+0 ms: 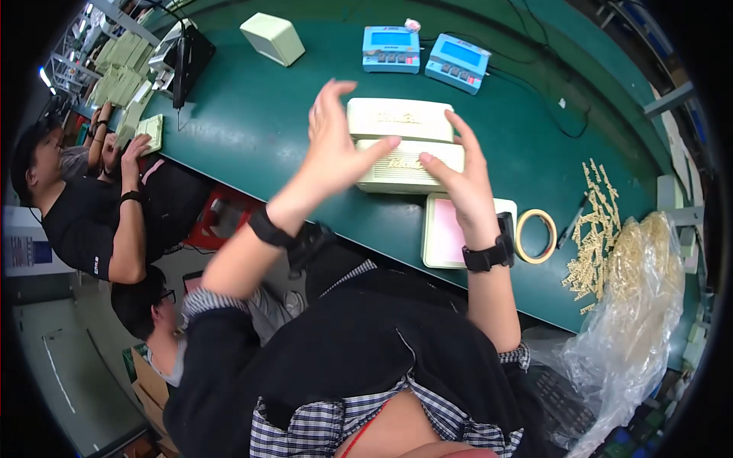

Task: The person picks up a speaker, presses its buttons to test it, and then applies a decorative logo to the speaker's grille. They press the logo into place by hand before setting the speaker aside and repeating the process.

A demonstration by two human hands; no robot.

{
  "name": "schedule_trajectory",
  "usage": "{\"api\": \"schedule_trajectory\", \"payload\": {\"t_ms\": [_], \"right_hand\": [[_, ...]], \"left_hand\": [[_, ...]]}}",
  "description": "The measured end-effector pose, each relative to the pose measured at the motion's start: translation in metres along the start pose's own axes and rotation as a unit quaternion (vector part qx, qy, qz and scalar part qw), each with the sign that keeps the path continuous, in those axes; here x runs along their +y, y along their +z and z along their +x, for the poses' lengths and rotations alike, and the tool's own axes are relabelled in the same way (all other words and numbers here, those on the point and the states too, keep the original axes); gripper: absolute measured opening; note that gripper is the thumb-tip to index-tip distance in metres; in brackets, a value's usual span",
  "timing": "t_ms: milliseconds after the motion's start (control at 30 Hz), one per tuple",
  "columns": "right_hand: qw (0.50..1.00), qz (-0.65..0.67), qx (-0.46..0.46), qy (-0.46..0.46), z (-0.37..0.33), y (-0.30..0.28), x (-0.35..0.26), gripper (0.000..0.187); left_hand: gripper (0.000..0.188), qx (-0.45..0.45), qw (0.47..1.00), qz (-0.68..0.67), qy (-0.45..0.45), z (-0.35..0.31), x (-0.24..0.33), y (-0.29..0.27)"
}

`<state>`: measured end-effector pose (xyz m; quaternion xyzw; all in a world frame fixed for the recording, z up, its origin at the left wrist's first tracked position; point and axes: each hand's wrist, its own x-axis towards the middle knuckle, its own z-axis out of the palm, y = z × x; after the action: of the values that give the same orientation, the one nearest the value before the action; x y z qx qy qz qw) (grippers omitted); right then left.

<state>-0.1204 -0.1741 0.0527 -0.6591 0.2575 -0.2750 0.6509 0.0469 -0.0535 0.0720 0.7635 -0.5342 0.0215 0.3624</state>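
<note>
Two cream casings with rounded corners and raised gold lettering stand side by side at the middle of the green table. The near casing has a ribbed front like a small speaker; the far casing looks smoother. My left hand is open at their left side, fingers stretched up and the thumb over the near casing's upper edge. My right hand holds the near casing's right end, thumb on its front, with the index finger reaching up beside the far casing. Some right fingers are hidden.
A cream tray with a pink sheet lies under my right wrist. Right of it are a tape roll, a pen, loose gold letter pieces and a plastic bag. Two blue devices and a cream box stand behind. Co-workers sit left.
</note>
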Motion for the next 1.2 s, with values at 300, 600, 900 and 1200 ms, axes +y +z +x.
{"api": "schedule_trajectory", "payload": {"t_ms": [300,600,900,1200], "right_hand": [[0.999,0.033,-0.013,0.026,0.001,0.003,-0.008,0.071],[1.0,-0.008,-0.029,0.007,-0.002,-0.001,-0.009,0.069],[0.995,-0.083,0.003,-0.062,0.001,0.002,-0.003,0.068],[0.998,-0.059,-0.023,-0.026,0.0,-0.005,0.005,0.071]], "left_hand": [[0.104,0.133,0.898,-0.367,-0.202,-0.04,0.008,0.052],[0.102,0.171,0.898,-0.352,-0.202,-0.041,0.025,0.052],[0.102,0.172,0.926,-0.273,-0.196,-0.033,0.026,0.051],[0.096,0.161,0.822,-0.456,-0.302,-0.038,0.009,0.059]]}}
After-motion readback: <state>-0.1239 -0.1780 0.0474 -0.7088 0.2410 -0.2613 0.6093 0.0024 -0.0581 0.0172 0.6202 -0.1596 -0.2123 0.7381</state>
